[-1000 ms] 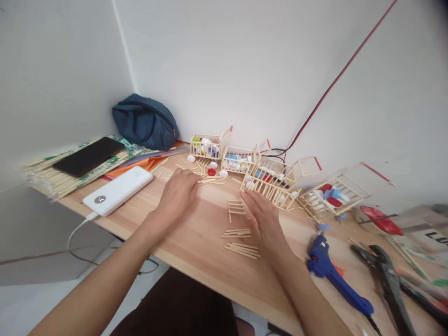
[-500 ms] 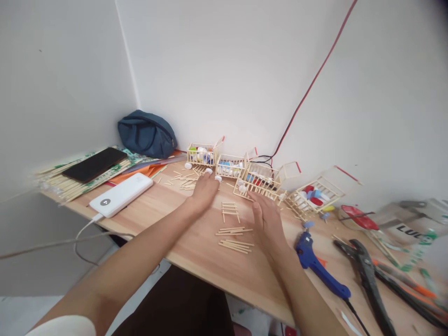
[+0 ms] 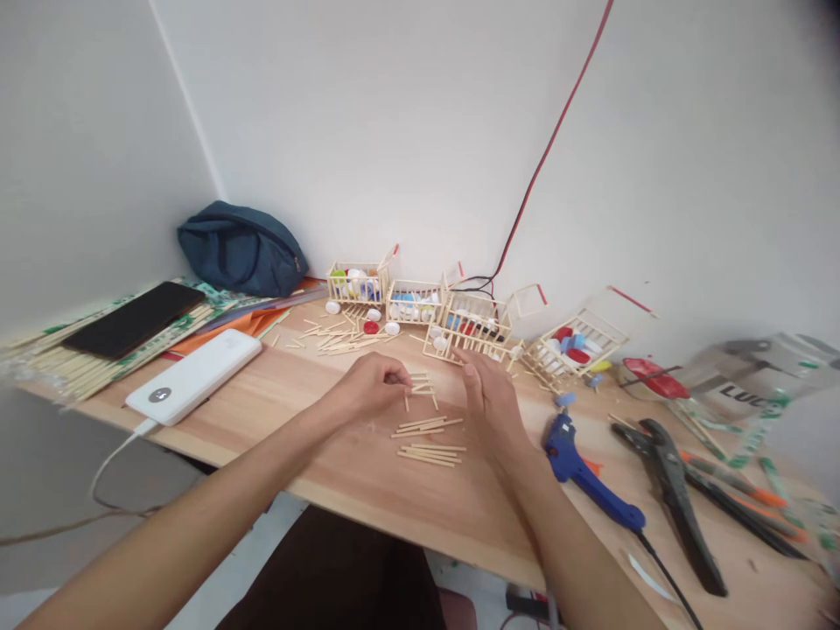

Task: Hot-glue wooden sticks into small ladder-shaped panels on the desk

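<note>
My left hand [image 3: 371, 389] rests on the wooden table [image 3: 341, 472] with fingers curled, its fingertips touching a small ladder-like frame of thin wooden sticks [image 3: 420, 385]. My right hand [image 3: 489, 398] lies beside that frame on the right, fingers stretched out and together, holding nothing. Just in front of both hands lie two small bundles of loose sticks [image 3: 430, 440]. Behind the hands stand several small stick-built carts [image 3: 467, 324] filled with coloured bottle caps.
A blue glue gun [image 3: 584, 472] and black pliers [image 3: 675, 494] lie to the right. A white power bank [image 3: 193, 376], a black phone [image 3: 131, 319] on stick packs and a blue pouch [image 3: 240, 249] are at the left. Loose sticks [image 3: 332, 337] litter the back.
My left hand has drawn back from the scattered sticks near the carts to the small stick frame and curled its fingers. My right hand stayed beside the frame. The view shifted right.
</note>
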Tool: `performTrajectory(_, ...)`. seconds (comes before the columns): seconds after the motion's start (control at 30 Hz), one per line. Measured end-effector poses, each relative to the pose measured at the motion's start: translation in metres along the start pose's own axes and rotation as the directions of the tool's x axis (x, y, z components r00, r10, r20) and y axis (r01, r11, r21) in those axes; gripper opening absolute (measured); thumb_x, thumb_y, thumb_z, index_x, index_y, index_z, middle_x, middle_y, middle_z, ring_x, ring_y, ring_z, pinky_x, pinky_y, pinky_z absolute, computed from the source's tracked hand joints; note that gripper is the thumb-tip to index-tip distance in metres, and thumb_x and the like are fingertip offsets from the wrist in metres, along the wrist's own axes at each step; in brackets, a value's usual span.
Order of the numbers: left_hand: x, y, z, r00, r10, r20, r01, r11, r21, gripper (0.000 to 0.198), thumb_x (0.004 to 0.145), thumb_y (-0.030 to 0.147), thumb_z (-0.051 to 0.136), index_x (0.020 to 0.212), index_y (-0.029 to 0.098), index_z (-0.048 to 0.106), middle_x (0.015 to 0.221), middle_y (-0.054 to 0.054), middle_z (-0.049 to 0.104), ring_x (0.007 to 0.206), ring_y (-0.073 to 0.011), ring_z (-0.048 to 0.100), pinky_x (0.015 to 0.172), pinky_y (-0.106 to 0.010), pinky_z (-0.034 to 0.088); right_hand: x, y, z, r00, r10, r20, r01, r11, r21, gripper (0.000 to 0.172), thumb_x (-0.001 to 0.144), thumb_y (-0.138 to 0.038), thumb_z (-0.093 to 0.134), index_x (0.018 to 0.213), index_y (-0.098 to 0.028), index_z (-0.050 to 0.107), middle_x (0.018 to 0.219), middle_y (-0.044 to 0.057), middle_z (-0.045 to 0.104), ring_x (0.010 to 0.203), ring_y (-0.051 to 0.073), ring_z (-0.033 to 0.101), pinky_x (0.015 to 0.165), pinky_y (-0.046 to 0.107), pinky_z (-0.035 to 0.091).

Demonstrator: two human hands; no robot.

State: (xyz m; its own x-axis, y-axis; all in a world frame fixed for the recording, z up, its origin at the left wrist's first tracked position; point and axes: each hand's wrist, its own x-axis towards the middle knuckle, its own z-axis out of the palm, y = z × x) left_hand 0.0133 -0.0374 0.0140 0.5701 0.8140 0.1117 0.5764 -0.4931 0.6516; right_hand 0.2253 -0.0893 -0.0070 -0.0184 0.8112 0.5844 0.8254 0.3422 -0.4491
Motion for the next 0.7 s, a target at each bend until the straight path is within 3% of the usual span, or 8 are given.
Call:
performTrajectory(0.13,0.003,0.012,0.017,0.999,-0.019,-0.049,0.023,0.996,0.08,0.015,0.072,0.015,0.056,0.072,0.016,0.071,0.074,-0.002,0.068,0.069,-0.0137,0.059,0.065,-0.024,0.042,0.001,0.001,0.0,1.0,0.007,0.012,-0.007,1.0,0.001,0.044,0.1,-0.037,0.027,0.122,-0.018,0.06,0.122,0.009,0.065,0.115,0.023,0.054,0.099,0.042,0.038)
performTrajectory(0.27,0.006,0.02,0.023,0.997,0.012,-0.07,0.003,0.978,0.21,0.017,0.072,0.01,0.053,0.068,0.017,0.068,0.077,-0.004,0.065,0.08,-0.0187,0.053,0.072,-0.029,0.04,0.002,0.004,-0.002,1.0,0.023,0.016,-0.023,1.0,0.002,0.045,0.099,-0.038,0.027,0.12,-0.018,0.062,0.12,0.009,0.066,0.114,0.023,0.055,0.097,0.042,0.039)
performTrajectory(0.7,0.008,0.02,0.035,0.993,0.103,-0.052,-0.067,0.884,0.462,0.017,0.079,0.012,0.053,0.067,0.017,0.064,0.073,-0.007,0.062,0.077,-0.0217,0.05,0.065,-0.033,0.039,0.002,0.0,-0.004,0.999,-0.002,0.043,0.002,1.0,-0.012,0.044,0.1,-0.038,0.027,0.119,-0.02,0.062,0.118,0.009,0.066,0.113,0.023,0.056,0.097,0.041,0.039)
